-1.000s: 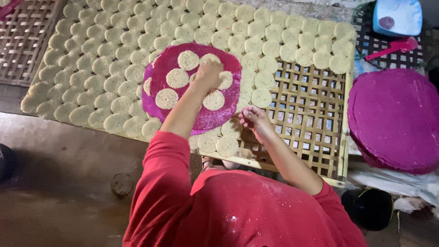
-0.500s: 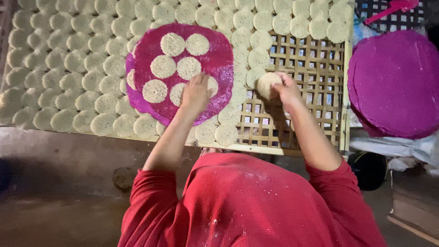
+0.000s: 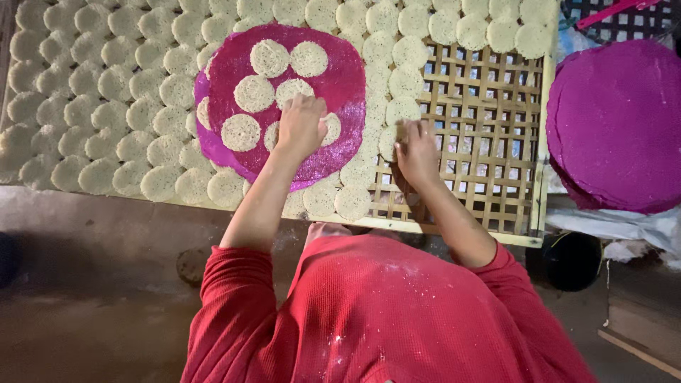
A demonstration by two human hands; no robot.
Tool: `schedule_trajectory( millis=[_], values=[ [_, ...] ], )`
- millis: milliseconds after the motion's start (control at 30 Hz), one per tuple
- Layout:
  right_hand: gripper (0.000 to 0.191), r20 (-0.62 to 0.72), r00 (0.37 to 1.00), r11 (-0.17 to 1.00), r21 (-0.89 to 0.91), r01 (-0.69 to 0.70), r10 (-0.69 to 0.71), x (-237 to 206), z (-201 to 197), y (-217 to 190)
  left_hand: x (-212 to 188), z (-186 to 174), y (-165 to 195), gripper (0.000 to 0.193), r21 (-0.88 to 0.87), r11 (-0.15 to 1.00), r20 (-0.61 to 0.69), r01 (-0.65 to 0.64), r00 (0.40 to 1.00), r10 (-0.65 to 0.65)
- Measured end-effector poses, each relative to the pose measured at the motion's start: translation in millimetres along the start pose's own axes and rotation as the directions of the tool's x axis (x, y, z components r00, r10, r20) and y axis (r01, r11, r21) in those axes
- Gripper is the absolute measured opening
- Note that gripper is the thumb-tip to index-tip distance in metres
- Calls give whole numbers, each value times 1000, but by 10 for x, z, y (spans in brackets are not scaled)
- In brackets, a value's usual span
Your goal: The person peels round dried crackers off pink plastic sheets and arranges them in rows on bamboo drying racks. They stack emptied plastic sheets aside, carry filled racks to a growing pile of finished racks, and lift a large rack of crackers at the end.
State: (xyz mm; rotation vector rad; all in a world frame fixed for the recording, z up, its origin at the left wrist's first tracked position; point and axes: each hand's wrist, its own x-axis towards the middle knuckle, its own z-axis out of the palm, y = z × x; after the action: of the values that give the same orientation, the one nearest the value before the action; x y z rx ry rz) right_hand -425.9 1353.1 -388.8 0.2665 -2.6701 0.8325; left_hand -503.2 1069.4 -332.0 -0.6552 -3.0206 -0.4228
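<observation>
Two hands on bamboo rack (image 3: 489,135): left hand (image 3: 301,128) closed on pale disc (image 3: 330,128) atop magenta sheet (image 3: 340,78); right hand (image 3: 417,152) gripping edge disc (image 3: 389,142) beside bare lattice toward right edge.

A stack of large magenta sheets (image 3: 616,124) is seen at the right, resting on white cloth (image 3: 624,230). A dark round pot (image 3: 572,259) is set on the floor (image 3: 85,284) below it. A pink tool (image 3: 611,10) is laid on a dark lattice at the top right.
</observation>
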Motion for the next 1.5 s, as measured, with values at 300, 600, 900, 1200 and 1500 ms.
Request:
schedule_trajectory(
  millis=[300, 600, 900, 1200, 1500],
  values=[
    [48, 831, 521, -242, 556, -795, 196, 97, 126, -322, -471, -182, 1000, 32, -462, 887, 63, 24, 998, 6],
    [35, 583, 612, 310, 539, -784, 535, -117, -346, -89, -643, -227, -83, 64, 87, 944, -165, 317, 939, -301],
    [45, 208, 978, 949, 301, -98, 35, -439, -64, -216, -627, -14, -415, 34, -76, 916, -142, 393, 906, -400],
    [46, 2, 999, 997, 71, 33, -33, -417, -194, -399, -514, -341, -147, 26, -282, 853, 55, 439, 895, -443],
    [45, 738, 664, 32, 665, -746, 121, -510, -91, -224, -910, -376, 1211, 43, -575, 809, 266, 122, 963, 43]
  ],
)
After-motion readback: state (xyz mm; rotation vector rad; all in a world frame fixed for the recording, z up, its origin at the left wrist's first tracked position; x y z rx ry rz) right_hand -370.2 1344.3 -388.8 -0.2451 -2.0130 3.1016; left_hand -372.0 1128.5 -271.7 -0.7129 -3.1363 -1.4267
